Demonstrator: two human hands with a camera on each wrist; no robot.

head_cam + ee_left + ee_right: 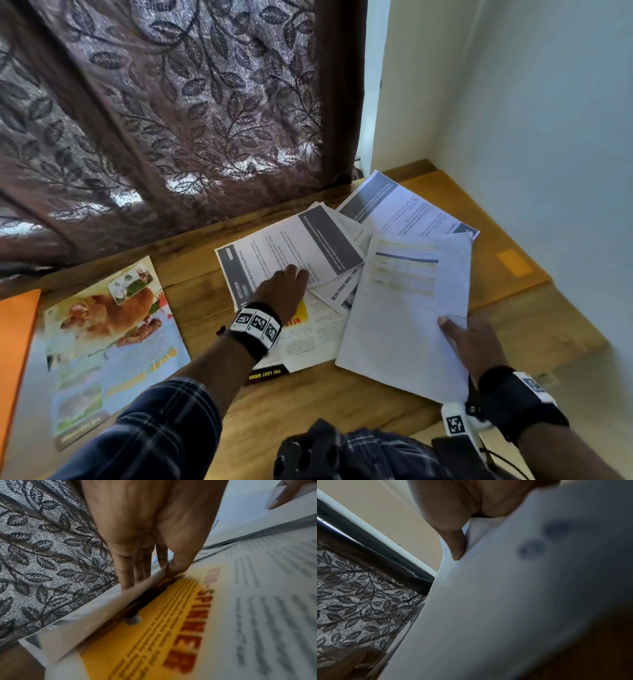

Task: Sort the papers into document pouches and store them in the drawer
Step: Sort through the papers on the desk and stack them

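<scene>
Loose papers lie scattered on a wooden table [342, 397]. My left hand [298, 274] reaches onto a sheet with a grey header band [291, 246]. In the left wrist view the left hand [154, 573] pinches that sheet's lifted edge [85, 622], fingers behind it and thumb in front, above a magazine page with a yellow box [154, 635]. My right hand [452, 329] grips white sheets with a printed table [404, 325] at their near right corner. The thumb lies on top and the sheets [488, 601] fill the right wrist view. A yellow-orange pouch [507, 260] lies under the papers at right.
An orange pouch [15, 342] pokes in at the far left, beside a colourful brochure [113, 342]. Another grey-headed sheet [404, 209] lies at the back. A leaf-patterned curtain [171, 120] hangs behind the table and a white wall [548, 137] bounds the right.
</scene>
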